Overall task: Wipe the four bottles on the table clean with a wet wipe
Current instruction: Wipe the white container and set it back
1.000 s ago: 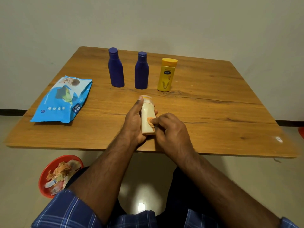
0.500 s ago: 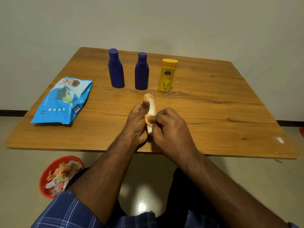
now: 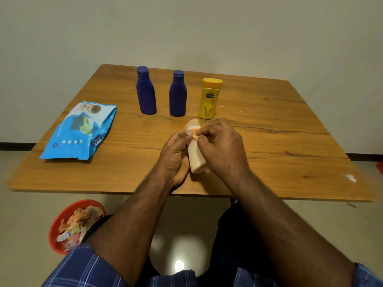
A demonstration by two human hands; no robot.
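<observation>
Cream bottle [image 3: 195,156], gripped by the left hand [image 3: 176,156], gets rubbed near its cap with the orange-stained wipe [image 3: 194,136] pinched in the right hand [image 3: 221,149]; whether the three upright bottles at upper centre are already wiped cannot be told.

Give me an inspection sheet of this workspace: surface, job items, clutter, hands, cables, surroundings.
Surface: wooden table, small pale specks near the yellow bottle.
Job's things: two blue bottles and yellow bottle upright in a row; cream bottle held; orange wipe at its neck.
Clutter: blue wipes pack lying flat on the left.
Hands: left hand grips the cream bottle; right hand pinches the wipe.
Cables: nothing seen.
Surroundings: red bin with used wipes on the floor; plain wall.
</observation>
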